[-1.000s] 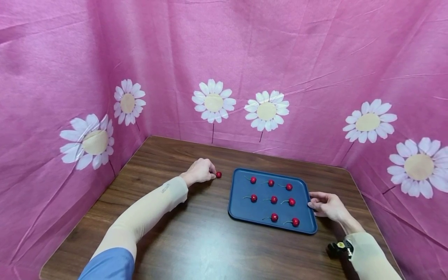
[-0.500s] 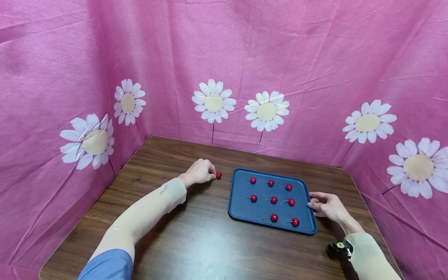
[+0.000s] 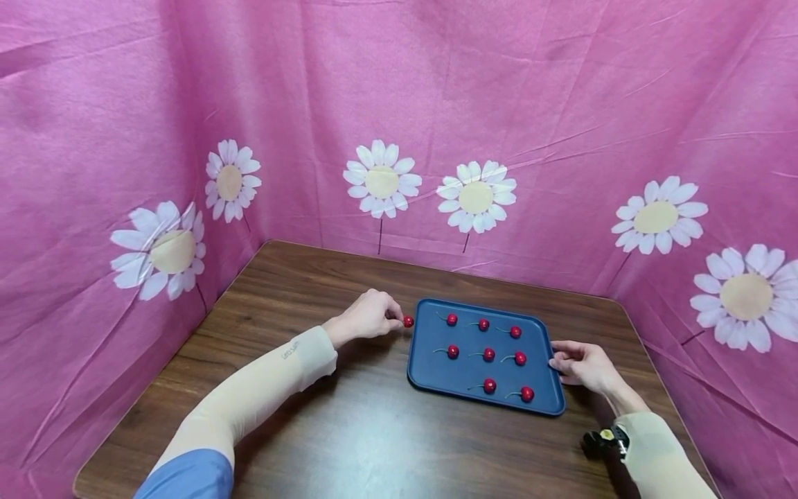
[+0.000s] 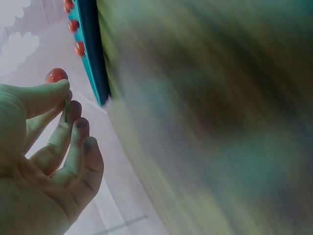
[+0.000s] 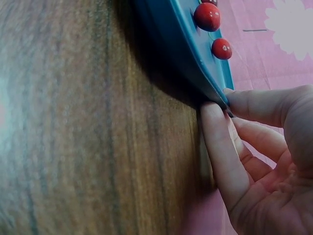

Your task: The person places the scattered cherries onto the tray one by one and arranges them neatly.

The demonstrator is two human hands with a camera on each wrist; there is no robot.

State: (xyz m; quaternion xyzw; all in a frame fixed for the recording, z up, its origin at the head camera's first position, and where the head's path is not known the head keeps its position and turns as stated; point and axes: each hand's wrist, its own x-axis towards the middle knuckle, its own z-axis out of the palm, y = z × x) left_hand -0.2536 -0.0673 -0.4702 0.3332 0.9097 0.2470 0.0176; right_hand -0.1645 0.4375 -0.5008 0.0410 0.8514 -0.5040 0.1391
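My left hand pinches a red cherry between thumb and index finger, just off the tray's left edge in the head view. In the left wrist view the cherry sits at the fingertips, and its green stem hangs below the thumb. My right hand grips the right rim of the blue tray. Seen from the right wrist, the thumb lies over the rim and the fingers are beneath it. Several cherries with stems lie in rows on the tray, among them one at the front right.
The tray rests on a brown wooden table. A pink curtain printed with white daisies surrounds the table's back and sides. Black gear is strapped to the right wrist.
My left hand has moved right and slightly toward me with the cherry, from the bare table to beside the tray's left edge. The right hand and the tray stay put.
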